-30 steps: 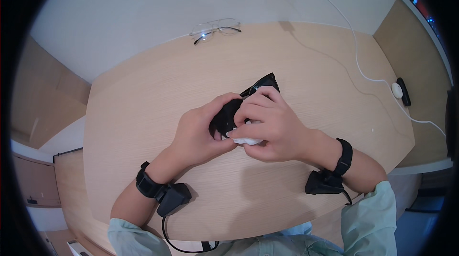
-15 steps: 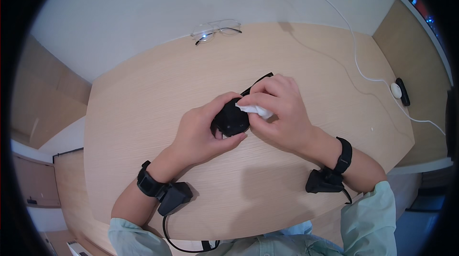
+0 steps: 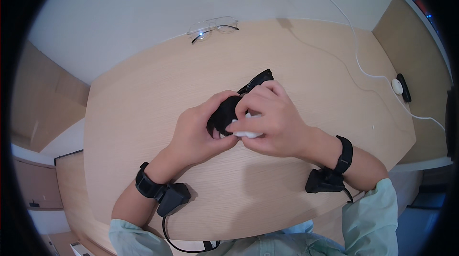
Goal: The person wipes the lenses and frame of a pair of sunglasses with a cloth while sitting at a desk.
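Observation:
Over the middle of the table (image 3: 143,93), my left hand (image 3: 193,124) is closed around a pair of black sunglasses (image 3: 224,116), thumb and fingers at the edges of one dark lens. The rest of the black frame sticks out beyond my right hand toward the upper right. My right hand (image 3: 275,122) pinches a crumpled white tissue (image 3: 248,131) against the lower right part of that lens. Its fingers hide part of the lens and the middle of the frame.
Wire-framed eyeglasses (image 3: 213,30) lie at the far edge by the wall. A white cable (image 3: 354,36) runs down the right side past a round white object (image 3: 397,86) and a black bar (image 3: 404,88). Black devices with straps (image 3: 174,198) sit on both wrists.
My right hand has moved the tissue down across the lens, from its upper right to its lower edge. More of the frame shows behind the hand. My left hand keeps its hold.

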The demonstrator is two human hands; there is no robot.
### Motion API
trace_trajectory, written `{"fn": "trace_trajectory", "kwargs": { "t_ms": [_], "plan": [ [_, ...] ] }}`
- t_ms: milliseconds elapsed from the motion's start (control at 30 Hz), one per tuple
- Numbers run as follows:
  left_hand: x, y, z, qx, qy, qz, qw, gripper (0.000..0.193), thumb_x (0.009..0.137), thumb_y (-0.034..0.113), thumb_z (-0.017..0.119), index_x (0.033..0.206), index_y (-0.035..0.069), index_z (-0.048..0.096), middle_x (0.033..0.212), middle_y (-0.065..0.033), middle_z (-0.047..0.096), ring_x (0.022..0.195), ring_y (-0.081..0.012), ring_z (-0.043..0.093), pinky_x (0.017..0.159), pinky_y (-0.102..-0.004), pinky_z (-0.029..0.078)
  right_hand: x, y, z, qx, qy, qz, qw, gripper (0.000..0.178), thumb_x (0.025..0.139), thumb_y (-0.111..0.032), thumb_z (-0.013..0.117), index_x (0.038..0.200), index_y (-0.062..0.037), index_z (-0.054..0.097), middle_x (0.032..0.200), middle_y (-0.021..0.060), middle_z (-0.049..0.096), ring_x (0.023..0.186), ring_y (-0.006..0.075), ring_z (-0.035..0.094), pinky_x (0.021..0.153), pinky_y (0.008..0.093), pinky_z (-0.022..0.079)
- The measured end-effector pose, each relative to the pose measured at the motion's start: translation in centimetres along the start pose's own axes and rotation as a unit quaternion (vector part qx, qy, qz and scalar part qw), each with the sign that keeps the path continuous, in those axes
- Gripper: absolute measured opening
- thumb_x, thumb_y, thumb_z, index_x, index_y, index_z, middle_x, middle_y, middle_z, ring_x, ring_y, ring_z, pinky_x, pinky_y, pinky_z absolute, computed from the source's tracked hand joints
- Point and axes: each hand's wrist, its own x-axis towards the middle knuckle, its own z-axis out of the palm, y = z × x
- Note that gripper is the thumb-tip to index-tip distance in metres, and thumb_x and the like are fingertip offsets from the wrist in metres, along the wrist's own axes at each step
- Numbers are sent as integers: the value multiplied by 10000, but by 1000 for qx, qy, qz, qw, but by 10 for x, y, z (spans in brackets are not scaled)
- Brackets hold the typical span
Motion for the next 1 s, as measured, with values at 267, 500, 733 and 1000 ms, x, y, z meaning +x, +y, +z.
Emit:
{"fn": "trace_trajectory", "kwargs": {
  "t_ms": [267,500,733,1000],
  "plan": [
    [0,1,-3,10,-12,-3,1000,751,767,172,918,1425,72,571,848,29,679,610,-29,540,571,-199,447,6,0,-5,14,78,204,976,216,773,-106,737,983,-158,729,957,2,668,967,221,613,956,402,398],
    [0,2,-2,-4,-17,-10,1000,741,774,165,910,1428,81,574,796,40,653,610,-24,538,566,-200,445,1,3,-3,-28,84,137,987,183,783,-107,743,961,-148,730,964,-12,679,936,222,617,948,391,404],
    [0,0,-1,9,4,16,1000,663,764,182,865,1372,108,611,860,-55,714,599,-135,629,602,-263,516,1,0,-1,44,22,32,998,152,749,-92,778,892,-136,749,949,2,669,941,222,632,895,399,445],
    [0,-2,0,11,7,24,1000,660,763,173,855,1372,113,607,900,-54,726,620,-136,638,609,-265,522,1,-1,2,3,3,-14,1000,195,719,-78,792,898,-142,753,936,-6,676,914,217,641,894,405,442]
  ]
}}
